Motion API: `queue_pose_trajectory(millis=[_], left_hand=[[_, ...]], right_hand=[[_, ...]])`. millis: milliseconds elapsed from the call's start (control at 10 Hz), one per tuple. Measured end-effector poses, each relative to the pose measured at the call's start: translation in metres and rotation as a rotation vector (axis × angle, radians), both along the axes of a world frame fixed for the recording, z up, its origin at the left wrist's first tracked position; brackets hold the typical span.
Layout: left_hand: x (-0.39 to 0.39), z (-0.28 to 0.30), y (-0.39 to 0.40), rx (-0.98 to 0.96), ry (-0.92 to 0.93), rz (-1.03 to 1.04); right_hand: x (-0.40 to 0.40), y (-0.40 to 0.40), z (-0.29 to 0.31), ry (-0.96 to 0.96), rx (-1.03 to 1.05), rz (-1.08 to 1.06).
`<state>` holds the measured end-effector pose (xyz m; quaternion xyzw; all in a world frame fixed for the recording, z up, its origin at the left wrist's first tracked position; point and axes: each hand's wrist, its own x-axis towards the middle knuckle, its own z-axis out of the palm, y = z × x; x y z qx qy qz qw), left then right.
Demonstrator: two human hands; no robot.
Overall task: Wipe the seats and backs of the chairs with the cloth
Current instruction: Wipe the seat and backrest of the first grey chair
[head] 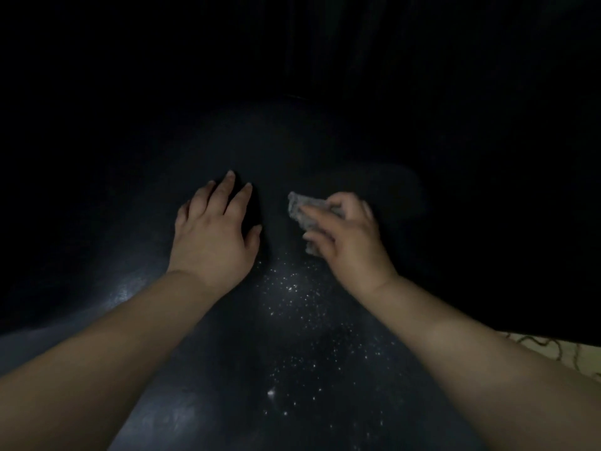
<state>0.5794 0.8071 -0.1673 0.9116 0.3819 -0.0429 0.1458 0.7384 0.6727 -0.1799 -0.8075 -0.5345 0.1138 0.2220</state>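
A dark, smooth chair surface (pixel 286 151) fills most of the dim view. My left hand (pixel 214 229) lies flat on it with fingers spread and straight. To its right, my right hand (pixel 348 236) grips a small grey cloth (pixel 300 208), which sticks out past the fingers and touches the dark surface. White specks of dust (pixel 302 307) are scattered over the surface between my forearms, closer to me than the cloth.
The surroundings are nearly black. A pale patterned strip, perhaps floor or fabric (pixel 553 349), shows at the right edge beyond the dark surface. A faint glare patch (pixel 126 291) marks the surface at the left.
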Motion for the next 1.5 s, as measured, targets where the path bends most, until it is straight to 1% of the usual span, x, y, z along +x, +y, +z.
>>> queue_pose_trajectory(millis=[100,200,300,400,500,600,700,800,900,1000,1100,1200,1300,1400,1500], left_hand=[[-0.002,0.001,-0.001,0.016,-0.008,-0.001],[-0.002,0.001,-0.002,0.023,-0.008,-0.002],[-0.002,0.002,-0.005,0.017,-0.002,-0.007],[-0.005,0.004,-0.012,-0.003,0.001,-0.015],[-0.018,0.004,-0.012,-0.014,-0.007,0.005],[-0.041,0.004,-0.012,-0.014,-0.003,0.051],[-0.064,0.005,-0.016,-0.027,0.019,0.080],[-0.077,0.006,-0.022,-0.035,0.022,0.093],[-0.087,0.009,-0.026,-0.036,0.032,0.126],[-0.097,0.010,-0.030,-0.040,0.047,0.119],[-0.103,0.012,-0.034,-0.059,0.054,0.108],[-0.105,0.014,-0.038,-0.074,0.048,0.094],[-0.105,0.016,-0.044,-0.081,0.045,0.075],[-0.107,0.018,-0.051,-0.095,0.043,0.046],[-0.108,0.020,-0.057,-0.100,0.034,0.017]], right_hand=[[0.049,-0.020,-0.002,-0.072,0.007,-0.255],[0.047,-0.046,-0.003,-0.015,0.017,-0.491],[-0.006,-0.044,-0.003,0.129,0.075,-0.415],[-0.025,-0.029,-0.003,0.147,0.114,-0.165],[0.008,-0.032,-0.003,-0.017,0.122,-0.297],[0.012,-0.045,-0.012,-0.050,0.084,-0.520],[-0.037,-0.023,-0.013,0.025,0.108,-0.513],[-0.098,0.003,-0.015,0.174,0.244,-0.223],[-0.098,0.005,-0.016,0.196,0.218,-0.101],[-0.049,-0.001,-0.013,0.086,0.197,-0.435],[-0.059,0.008,-0.011,0.074,0.171,-0.604],[-0.123,0.009,-0.016,0.029,0.259,-0.203],[-0.127,-0.025,-0.013,-0.007,0.155,0.143],[-0.077,-0.047,-0.007,-0.029,0.107,-0.170],[-0.069,-0.040,-0.005,0.019,0.124,-0.407]])
